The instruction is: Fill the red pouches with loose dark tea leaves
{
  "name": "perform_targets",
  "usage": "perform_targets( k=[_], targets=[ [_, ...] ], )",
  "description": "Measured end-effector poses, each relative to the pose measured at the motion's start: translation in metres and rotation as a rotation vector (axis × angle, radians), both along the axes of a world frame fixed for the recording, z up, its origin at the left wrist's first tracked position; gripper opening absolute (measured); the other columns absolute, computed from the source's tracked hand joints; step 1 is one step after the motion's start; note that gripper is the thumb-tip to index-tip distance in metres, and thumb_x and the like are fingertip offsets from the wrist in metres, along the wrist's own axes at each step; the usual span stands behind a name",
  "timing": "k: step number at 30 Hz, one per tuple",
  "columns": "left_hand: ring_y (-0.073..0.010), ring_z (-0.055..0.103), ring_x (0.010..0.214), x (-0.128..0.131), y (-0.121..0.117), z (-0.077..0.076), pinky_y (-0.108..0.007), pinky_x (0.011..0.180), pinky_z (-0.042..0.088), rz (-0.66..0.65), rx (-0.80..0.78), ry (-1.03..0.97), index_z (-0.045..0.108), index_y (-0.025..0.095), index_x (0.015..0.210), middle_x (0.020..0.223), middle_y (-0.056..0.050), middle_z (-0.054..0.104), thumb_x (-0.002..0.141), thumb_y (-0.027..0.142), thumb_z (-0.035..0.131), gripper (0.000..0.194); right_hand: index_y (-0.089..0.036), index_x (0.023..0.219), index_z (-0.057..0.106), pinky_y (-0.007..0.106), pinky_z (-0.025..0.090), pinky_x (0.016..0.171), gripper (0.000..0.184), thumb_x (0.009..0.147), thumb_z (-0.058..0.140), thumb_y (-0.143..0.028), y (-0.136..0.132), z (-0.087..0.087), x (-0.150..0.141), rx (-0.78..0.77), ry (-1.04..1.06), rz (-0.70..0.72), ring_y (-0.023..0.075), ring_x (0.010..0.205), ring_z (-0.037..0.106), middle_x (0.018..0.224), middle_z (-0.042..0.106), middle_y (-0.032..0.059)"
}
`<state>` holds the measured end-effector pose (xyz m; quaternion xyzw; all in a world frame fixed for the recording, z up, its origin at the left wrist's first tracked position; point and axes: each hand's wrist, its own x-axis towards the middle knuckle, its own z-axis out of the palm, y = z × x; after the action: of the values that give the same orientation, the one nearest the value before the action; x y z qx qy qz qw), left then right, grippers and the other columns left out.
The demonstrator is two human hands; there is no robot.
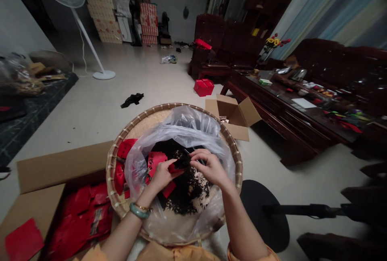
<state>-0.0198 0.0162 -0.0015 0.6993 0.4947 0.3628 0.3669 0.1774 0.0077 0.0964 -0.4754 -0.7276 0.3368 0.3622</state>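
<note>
My left hand, with a jade bangle and a gold bracelet, is closed on a red packet whose upper part looks dark. Facing it, my right hand has its fingers pinched on a thin shiny metal tool, too small to name surely. Both hands are above a clear plastic bag spread open in a round woven bamboo tray. Inside the bag lie dark shredded dried leaves mixed with pale bits. Another red packet with black print rests beside my left hand.
At left, an open cardboard box holds several red packets. Another open box and a red box stand beyond the tray. A black round base is at right, near a long dark table. A white fan stands behind.
</note>
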Motion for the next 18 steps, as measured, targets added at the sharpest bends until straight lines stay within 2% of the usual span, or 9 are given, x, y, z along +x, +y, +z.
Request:
perform_targets(
  k=[6,10,12,14,18],
  targets=[
    [-0.0207,0.066,0.078,0.001,-0.002,0.0,-0.034,0.074,0.053,0.053,0.029,-0.171,0.068,0.015,0.093,0.089,-0.008,0.072,0.069,0.032,0.07,0.029,-0.02,0.075,0.067,0.033,0.045,0.085,0.009,0.079,0.06,-0.026,-0.004,0.001,-0.001,0.065,0.098,-0.045,0.0191,0.093,0.06,0.092,0.067,0.0067],
    [-0.0205,0.066,0.08,-0.001,-0.004,0.0,-0.035,0.077,0.053,0.051,0.055,-0.135,0.067,0.015,0.095,0.089,-0.008,0.072,0.07,0.03,0.07,0.03,-0.02,0.079,0.068,0.032,0.046,0.081,0.008,0.078,0.06,-0.022,-0.008,-0.001,0.005,-0.01,-0.098,0.022,0.0179,0.086,0.06,0.088,0.067,0.0049],
    [-0.0196,0.066,0.079,0.0,-0.004,0.001,-0.034,0.076,0.052,0.053,0.069,-0.121,0.066,0.015,0.096,0.089,-0.007,0.071,0.07,0.03,0.069,0.029,-0.021,0.084,0.068,0.034,0.044,0.085,0.009,0.079,0.06,-0.022,-0.011,-0.002,0.004,0.034,-0.15,0.015,0.0187,0.092,0.059,0.093,0.066,0.0054],
    [-0.019,0.065,0.078,0.001,-0.003,0.003,-0.032,0.075,0.052,0.047,0.075,-0.114,0.066,0.016,0.096,0.089,-0.007,0.071,0.07,0.029,0.068,0.029,-0.022,0.09,0.067,0.038,0.041,0.093,0.013,0.079,0.061,-0.024,-0.015,-0.001,0.001,0.133,-0.168,0.01,0.0216,0.106,0.053,0.104,0.062,0.0069],
    [-0.0181,0.064,0.071,0.003,-0.002,0.008,-0.028,0.067,0.05,0.024,0.026,-0.061,0.068,0.014,0.091,0.082,-0.006,0.071,0.068,0.026,0.068,0.026,-0.027,0.103,0.066,0.048,0.032,0.103,0.026,0.078,0.064,-0.032,-0.018,0.001,-0.013,0.244,-0.349,0.132,0.029,0.13,0.028,0.124,0.051,0.0086]
  ],
)
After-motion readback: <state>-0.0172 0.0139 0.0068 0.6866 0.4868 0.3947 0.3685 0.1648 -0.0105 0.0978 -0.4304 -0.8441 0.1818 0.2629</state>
